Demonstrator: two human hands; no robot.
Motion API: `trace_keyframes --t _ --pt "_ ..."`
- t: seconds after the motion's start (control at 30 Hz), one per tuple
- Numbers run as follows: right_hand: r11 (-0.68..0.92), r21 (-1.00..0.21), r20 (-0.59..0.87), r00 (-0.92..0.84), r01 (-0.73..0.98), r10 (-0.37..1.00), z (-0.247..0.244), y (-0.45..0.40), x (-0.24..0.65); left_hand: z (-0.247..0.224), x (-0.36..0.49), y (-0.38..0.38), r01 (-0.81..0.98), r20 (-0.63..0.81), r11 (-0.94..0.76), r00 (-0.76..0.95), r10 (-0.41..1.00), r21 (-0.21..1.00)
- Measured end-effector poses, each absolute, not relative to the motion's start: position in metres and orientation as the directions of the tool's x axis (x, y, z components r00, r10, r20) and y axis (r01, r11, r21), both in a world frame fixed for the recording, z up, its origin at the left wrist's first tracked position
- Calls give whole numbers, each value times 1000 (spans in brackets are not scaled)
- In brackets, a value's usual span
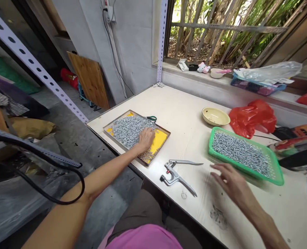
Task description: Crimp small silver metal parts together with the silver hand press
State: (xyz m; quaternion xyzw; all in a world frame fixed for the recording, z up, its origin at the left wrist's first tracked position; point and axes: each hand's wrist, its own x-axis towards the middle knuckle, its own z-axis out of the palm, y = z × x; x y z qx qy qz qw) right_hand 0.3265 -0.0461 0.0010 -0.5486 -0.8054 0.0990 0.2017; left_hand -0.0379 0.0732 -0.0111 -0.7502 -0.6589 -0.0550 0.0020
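Note:
My left hand (146, 137) rests on the right part of a heap of small silvery metal pieces (128, 129) in a shallow tray with a yellow bottom (160, 140); its fingers are bent down, and what they hold is hidden. My right hand (228, 178) hovers over the white table, slightly blurred, with fingers apart and nothing in them. Between the hands lie grey hand pliers (178, 174) with their handles spread. A green basket (212, 148) full of similar metal pieces (240, 152) stands just beyond my right hand.
Dark green-handled scissors (152, 119) touch the tray's back edge. A yellow bowl (215, 116) and a red plastic bag (254, 117) are behind the basket. Small metal bits (218, 217) lie near the front edge. A perforated metal post (161, 41) stands at the back corner.

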Motion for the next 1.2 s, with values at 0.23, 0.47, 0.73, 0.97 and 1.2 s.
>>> trace_keyframes --t 0.23,0.47,0.73,0.97,1.2 --pt "413 -508 23 -468 756 883 -5 -90 250 -8 -32 92 991 -23 -124 126 992 56" --pt "396 -500 -12 -463 770 886 1 -95 236 14 -23 76 959 32 -202 200 979 199" --pt "326 -444 -120 -415 835 902 7 -92 242 21 10 -17 690 -340 98 223 914 717" --pt "335 -405 -115 -411 850 904 2 -89 244 3 12 -29 620 -550 362 137 824 696" --pt "326 -338 -161 -395 883 904 5 -85 249 3 18 -26 612 -666 459 153 730 644"
